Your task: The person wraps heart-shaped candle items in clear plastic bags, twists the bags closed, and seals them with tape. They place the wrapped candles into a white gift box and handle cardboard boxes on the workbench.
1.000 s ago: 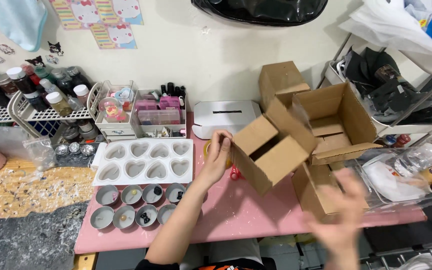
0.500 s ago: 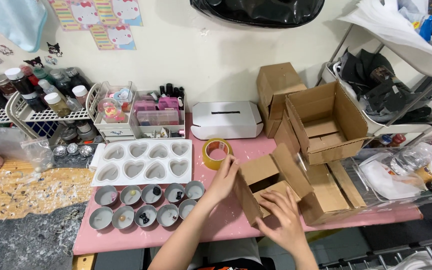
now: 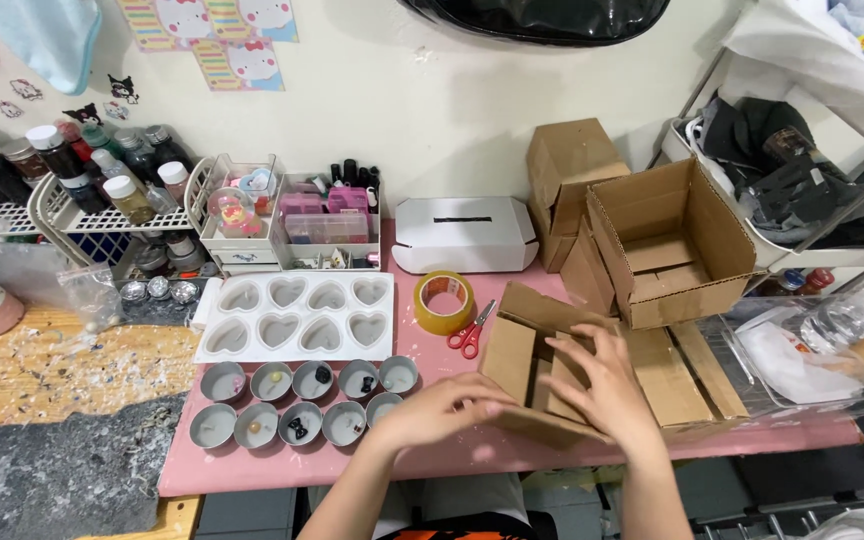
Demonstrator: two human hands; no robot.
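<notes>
A small brown cardboard box [image 3: 524,352] lies on the pink table [image 3: 282,462] with its flaps spread. My right hand [image 3: 604,385] presses flat on the box's inner flaps. My left hand [image 3: 440,408] rests fingers against the box's near left side. Just behind the box lie red-handled scissors [image 3: 468,333] and a roll of yellowish tape [image 3: 443,302].
A white heart-shaped mould tray [image 3: 297,318] and several small round tins [image 3: 297,402] sit at left. A larger open cardboard box [image 3: 672,243], a closed box [image 3: 564,170] and a white device [image 3: 464,233] stand behind. Flat cardboard [image 3: 674,372] lies at right; racks of bottles stand far left.
The small box, held up in the air a second ago, has come down onto the table. Both hands followed it and now press on its flaps.
</notes>
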